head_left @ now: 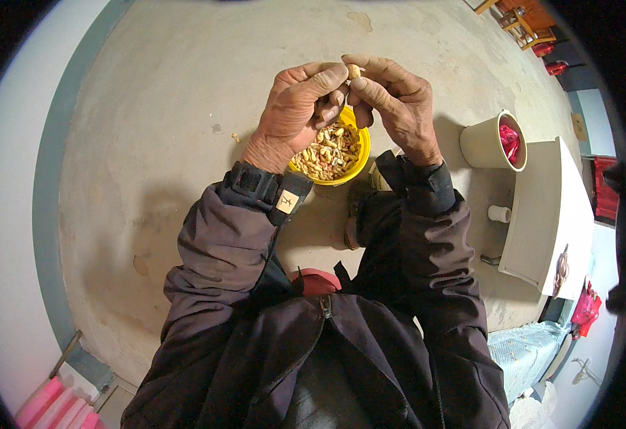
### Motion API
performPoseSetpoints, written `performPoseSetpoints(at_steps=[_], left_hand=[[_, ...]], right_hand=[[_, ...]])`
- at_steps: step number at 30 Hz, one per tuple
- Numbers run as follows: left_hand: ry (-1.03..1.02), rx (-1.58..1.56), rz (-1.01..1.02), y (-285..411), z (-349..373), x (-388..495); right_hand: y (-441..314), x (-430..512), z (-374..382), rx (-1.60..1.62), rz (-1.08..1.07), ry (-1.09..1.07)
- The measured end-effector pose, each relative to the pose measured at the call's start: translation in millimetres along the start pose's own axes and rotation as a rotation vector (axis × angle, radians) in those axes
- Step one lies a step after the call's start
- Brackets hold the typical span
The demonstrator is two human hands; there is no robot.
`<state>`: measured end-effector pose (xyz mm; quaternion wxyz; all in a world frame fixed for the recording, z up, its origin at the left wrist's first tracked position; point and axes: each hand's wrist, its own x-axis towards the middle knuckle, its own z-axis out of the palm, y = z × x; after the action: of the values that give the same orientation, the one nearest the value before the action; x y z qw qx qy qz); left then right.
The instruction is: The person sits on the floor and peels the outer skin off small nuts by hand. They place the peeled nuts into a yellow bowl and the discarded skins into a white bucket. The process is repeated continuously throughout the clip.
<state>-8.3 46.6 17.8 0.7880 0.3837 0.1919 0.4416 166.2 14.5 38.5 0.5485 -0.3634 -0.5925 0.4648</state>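
In front of me, an unshelled peanut [354, 71] is pinched between the thumb and forefinger of my right hand [399, 99]. The thumb and fingertips of my left hand [302, 104] meet its left end, with the other fingers curled. Below both hands stands a yellow plastic tub [365, 155] on the floor. Peanuts and broken shells [326, 155] fill much of it, and my left hand hides part of its rim. Black straps wrap both wrists over dark sleeves.
To the right stand a cream bucket [479, 145] holding a red plastic bag [508, 143], a white cup [499, 214] and a large white box-shaped piece [533, 214]. A pale container [380, 177] is partly hidden by my right wrist. A shell fragment [236, 138] lies on the concrete floor [157, 107].
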Motion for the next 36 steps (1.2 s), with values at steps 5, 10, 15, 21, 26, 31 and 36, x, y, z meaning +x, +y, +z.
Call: performPoseSetpoints(at_steps=[5, 10, 15, 21, 26, 31, 36], left_hand=[[0.035, -0.015, 0.001, 0.4, 2.0, 0.1], [0.040, -0.032, -0.004, 1.3, 2.5, -1.5], [0.038, 0.034, 0.016, 0.8, 1.0, 0.2], [0.046, 0.041, -0.005, 0.0, 2.2, -1.4], [0.047, 0.026, 0.019, -2.3, 4.9, 0.5], [-0.038, 0.047, -0.010, -4.3, 7.6, -0.9], [-0.056, 0.092, -0.023, -3.3, 11.0, -1.4]], right_hand=[[0.6, 0.0, -0.2, 0.002, 0.001, 0.003], [-0.8, -0.5, 0.4, 0.035, 0.020, 0.003], [0.4, -1.0, -0.2, 0.026, 0.012, -0.008], [0.2, -2.1, -0.4, -0.030, 0.018, -0.027], [-2.1, -3.4, 0.8, -0.119, 0.001, -0.008], [-2.8, -4.4, -5.8, -0.105, 0.039, -0.038], [-6.2, -5.6, -14.0, -0.079, 0.079, -0.109]])
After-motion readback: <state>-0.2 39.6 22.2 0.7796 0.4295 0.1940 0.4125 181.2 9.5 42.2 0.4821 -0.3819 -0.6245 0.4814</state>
